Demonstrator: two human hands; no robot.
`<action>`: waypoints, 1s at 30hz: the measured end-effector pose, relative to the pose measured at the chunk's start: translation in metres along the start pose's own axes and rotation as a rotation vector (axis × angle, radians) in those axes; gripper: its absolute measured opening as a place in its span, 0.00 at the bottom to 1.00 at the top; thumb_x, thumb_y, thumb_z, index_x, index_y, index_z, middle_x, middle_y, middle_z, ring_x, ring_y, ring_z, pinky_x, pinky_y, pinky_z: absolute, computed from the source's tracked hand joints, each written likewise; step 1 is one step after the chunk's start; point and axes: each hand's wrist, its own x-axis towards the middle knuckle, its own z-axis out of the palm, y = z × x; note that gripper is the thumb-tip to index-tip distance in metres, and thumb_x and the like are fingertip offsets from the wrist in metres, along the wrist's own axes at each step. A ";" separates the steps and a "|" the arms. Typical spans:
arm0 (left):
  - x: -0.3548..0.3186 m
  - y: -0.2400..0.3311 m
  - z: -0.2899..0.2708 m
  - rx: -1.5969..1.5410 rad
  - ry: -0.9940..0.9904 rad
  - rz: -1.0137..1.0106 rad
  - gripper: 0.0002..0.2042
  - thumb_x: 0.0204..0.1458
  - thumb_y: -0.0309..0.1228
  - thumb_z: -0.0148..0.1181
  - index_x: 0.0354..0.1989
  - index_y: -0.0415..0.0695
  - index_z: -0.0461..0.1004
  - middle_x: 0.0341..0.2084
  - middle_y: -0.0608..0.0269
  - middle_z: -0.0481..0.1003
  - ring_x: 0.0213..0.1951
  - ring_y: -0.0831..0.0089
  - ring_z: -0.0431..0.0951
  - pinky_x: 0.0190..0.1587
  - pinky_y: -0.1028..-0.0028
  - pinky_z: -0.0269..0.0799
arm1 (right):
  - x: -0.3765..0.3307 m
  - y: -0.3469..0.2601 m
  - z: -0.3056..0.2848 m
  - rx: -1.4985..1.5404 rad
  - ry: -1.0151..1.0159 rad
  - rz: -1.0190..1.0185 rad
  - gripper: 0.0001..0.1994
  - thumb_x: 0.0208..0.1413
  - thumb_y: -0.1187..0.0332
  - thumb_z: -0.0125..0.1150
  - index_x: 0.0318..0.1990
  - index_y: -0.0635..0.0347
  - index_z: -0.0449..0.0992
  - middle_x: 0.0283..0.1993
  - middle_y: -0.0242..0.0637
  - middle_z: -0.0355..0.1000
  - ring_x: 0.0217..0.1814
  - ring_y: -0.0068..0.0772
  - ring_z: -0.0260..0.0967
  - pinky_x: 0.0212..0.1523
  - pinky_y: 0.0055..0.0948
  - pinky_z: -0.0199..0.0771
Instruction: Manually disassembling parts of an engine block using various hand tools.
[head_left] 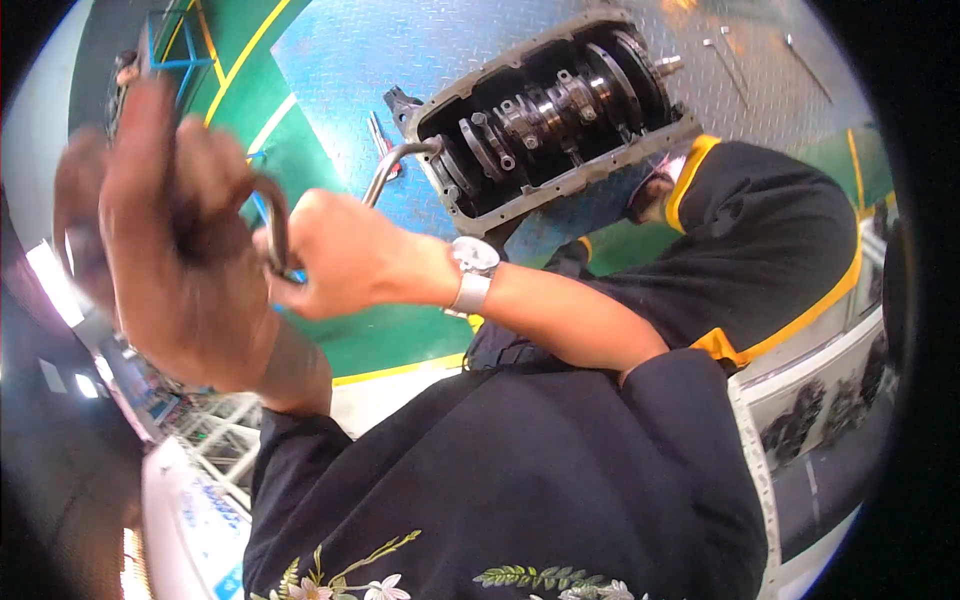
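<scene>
My left hand (185, 240) looms large at the left, smeared by motion, its fingers curled about the outer end of a bent steel speed handle (385, 180). Closed round the cranked middle of that handle is my right hand (345, 255), with a silver watch (473, 270) on the wrist. The handle's far end reaches the near left corner of an engine block (560, 190). Inside the block, which lies with its crankcase opening up, a crankshaft (540, 120) and several bearing caps show. The exact contact at the handle's tip is too small to make out.
The block rests on a blue tread-plate surface (330, 50). Long metal tools (735, 70) lie at its far right, and a red-handled tool (382, 145) left of the block. A co-worker in black with yellow trim (770, 220) bends close on the right. The floor (390, 340) is green.
</scene>
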 end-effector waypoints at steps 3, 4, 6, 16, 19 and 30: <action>0.006 -0.013 0.006 0.293 -0.016 0.187 0.06 0.62 0.22 0.54 0.40 0.33 0.76 0.16 0.70 0.51 0.20 0.78 0.53 0.26 0.72 0.52 | 0.009 0.003 -0.015 -0.004 0.082 -0.104 0.14 0.52 0.62 0.61 0.21 0.62 0.76 0.21 0.52 0.72 0.25 0.58 0.73 0.29 0.49 0.75; 0.010 -0.020 0.010 0.264 0.006 0.197 0.04 0.62 0.24 0.55 0.35 0.38 0.73 0.15 0.71 0.53 0.18 0.79 0.53 0.24 0.74 0.51 | 0.013 0.007 -0.019 -0.047 0.097 -0.051 0.14 0.52 0.63 0.60 0.20 0.63 0.75 0.20 0.52 0.72 0.24 0.59 0.72 0.28 0.49 0.74; 0.019 -0.030 0.020 0.104 0.031 0.116 0.11 0.62 0.24 0.56 0.25 0.47 0.66 0.12 0.74 0.56 0.14 0.83 0.53 0.19 0.77 0.49 | 0.016 0.018 -0.024 -0.109 0.188 -0.058 0.15 0.52 0.63 0.61 0.20 0.64 0.73 0.20 0.53 0.71 0.24 0.60 0.71 0.27 0.49 0.72; 0.017 -0.039 0.057 -0.281 0.095 -0.183 0.23 0.57 0.20 0.60 0.17 0.54 0.54 0.10 0.77 0.55 0.11 0.86 0.53 0.13 0.79 0.46 | -0.004 0.051 -0.020 -0.121 0.349 -0.096 0.12 0.51 0.65 0.61 0.21 0.64 0.75 0.22 0.54 0.72 0.29 0.62 0.72 0.30 0.53 0.72; 0.024 -0.049 0.058 -0.299 0.073 -0.162 0.23 0.57 0.19 0.59 0.17 0.54 0.54 0.10 0.78 0.54 0.11 0.86 0.52 0.13 0.80 0.45 | 0.004 0.054 -0.021 -0.158 0.375 -0.022 0.13 0.51 0.64 0.61 0.22 0.63 0.75 0.22 0.54 0.72 0.28 0.62 0.72 0.30 0.52 0.73; 0.085 -0.103 0.012 -0.878 -0.865 -0.055 0.11 0.51 0.23 0.66 0.28 0.43 0.66 0.24 0.62 0.69 0.22 0.68 0.68 0.26 0.65 0.64 | -0.001 0.033 -0.059 0.076 0.049 0.188 0.14 0.47 0.61 0.65 0.26 0.63 0.73 0.22 0.54 0.71 0.23 0.50 0.73 0.28 0.48 0.70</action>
